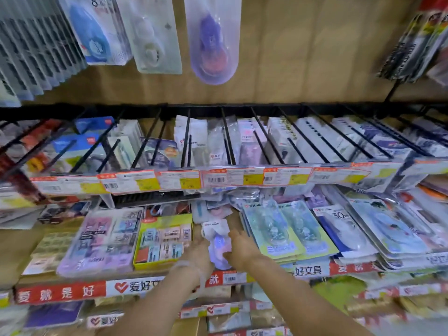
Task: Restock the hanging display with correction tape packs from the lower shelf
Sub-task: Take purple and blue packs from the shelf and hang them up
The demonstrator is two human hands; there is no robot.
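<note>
Crowded stationery shelf (169, 282): both hands, left (197, 254) and right (242, 248), grasp a purple pack (217, 241). Best lift straight toward 12 o'clock hooks (228, 139), steady.

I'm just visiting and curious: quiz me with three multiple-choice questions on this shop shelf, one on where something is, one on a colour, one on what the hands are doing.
1. Where is the pack the hands are on?
A. lower shelf
B. a top hook
C. the floor

2. What colour is the rounded hanging pack at top centre?
A. green
B. purple
C. black

3. How do the left hand and right hand stand?
A. both idle at the sides
B. one on each side of the pack
C. both raised to the hooks

Answers: 1 A, it lies among the flat packs; 2 B, purple plastic; 3 B, they flank it.
</note>
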